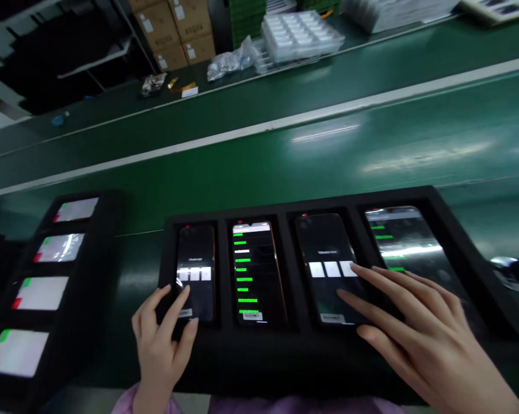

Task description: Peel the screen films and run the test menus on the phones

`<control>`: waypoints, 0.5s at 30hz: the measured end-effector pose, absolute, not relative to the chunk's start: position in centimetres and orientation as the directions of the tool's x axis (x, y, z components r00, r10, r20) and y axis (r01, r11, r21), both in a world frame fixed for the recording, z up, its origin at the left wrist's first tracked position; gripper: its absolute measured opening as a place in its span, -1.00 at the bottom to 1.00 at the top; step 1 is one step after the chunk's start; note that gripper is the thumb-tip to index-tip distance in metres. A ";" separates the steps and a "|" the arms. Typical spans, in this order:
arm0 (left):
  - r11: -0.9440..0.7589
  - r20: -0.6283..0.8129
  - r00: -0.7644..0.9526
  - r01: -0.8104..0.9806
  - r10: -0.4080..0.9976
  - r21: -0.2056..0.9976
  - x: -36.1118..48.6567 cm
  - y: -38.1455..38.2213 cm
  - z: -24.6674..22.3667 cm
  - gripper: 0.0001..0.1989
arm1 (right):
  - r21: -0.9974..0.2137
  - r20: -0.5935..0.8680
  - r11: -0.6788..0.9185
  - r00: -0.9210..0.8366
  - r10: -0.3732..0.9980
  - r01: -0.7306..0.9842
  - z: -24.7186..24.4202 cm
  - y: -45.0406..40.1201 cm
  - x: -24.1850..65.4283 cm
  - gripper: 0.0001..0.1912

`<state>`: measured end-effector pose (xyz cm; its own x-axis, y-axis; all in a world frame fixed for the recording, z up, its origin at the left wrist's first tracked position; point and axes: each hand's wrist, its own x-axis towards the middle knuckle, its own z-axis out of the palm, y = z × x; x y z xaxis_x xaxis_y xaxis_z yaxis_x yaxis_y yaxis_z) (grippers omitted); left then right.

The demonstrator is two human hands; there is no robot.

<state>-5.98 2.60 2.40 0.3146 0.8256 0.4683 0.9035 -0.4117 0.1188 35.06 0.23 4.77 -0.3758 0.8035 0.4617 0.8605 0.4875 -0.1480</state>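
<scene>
Loosely spread, my left hand [162, 336] and right hand [427, 328] lay over glossy phones [197, 247]; beyond ran a matte black tray [285, 210] rim, then open green worktop [220, 178].

You have a rather dim view, with cool light. On the green worktop [259, 178], a thin white streak and wider pale reflections lie toward the far right, so the light seems to come from overhead. One glare band crosses the rightmost phone [408, 227]. At left, the white screens [44, 292] are very bright, almost washed out. The black tray [285, 359] before you loses detail in shadow. The far cartons [158, 26] are soft, small screen text is blurred, and the edges look stretched.
</scene>
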 end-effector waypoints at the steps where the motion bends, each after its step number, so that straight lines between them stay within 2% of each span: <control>1: -0.404 0.460 0.311 0.907 0.832 0.118 -5.9 2.6 2.5 -0.59 | -0.159 0.463 0.483 -0.367 0.807 0.861 4.3 0.2 35.1 -0.68; 3: -0.384 0.442 0.298 0.916 0.846 0.118 -5.9 2.5 2.5 -0.61 | -0.215 0.466 0.465 -0.328 0.822 0.859 3.4 0.0 35.3 -0.61; 5: -0.362 0.425 0.278 0.923 0.861 0.129 -5.8 2.3 2.6 -0.62 | -0.287 0.458 0.428 -0.270 0.847 0.857 2.4 -0.2 35.5 -0.44; 7: -0.340 0.419 0.253 0.929 0.872 0.146 -5.7 2.2 2.8 -0.63 | -0.340 0.444 0.404 -0.234 0.865 0.849 1.5 -0.5 35.8 -0.35; 10: -0.319 0.410 0.236 0.936 0.881 0.148 -5.5 2.3 3.3 -0.66 | -0.380 0.452 0.410 -0.221 0.864 0.829 0.5 -0.8 36.2 -0.37; 15: -0.283 0.359 0.247 0.958 0.900 0.051 -4.6 3.6 4.6 -0.68 | -0.390 0.465 0.423 -0.222 0.857 0.818 0.2 -0.6 36.1 -0.37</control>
<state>-4.57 3.58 4.61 0.2469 0.9001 0.3589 0.9577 -0.2831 0.0514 36.12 -0.62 0.21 -0.2220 0.8570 0.4650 0.8177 0.4234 -0.3900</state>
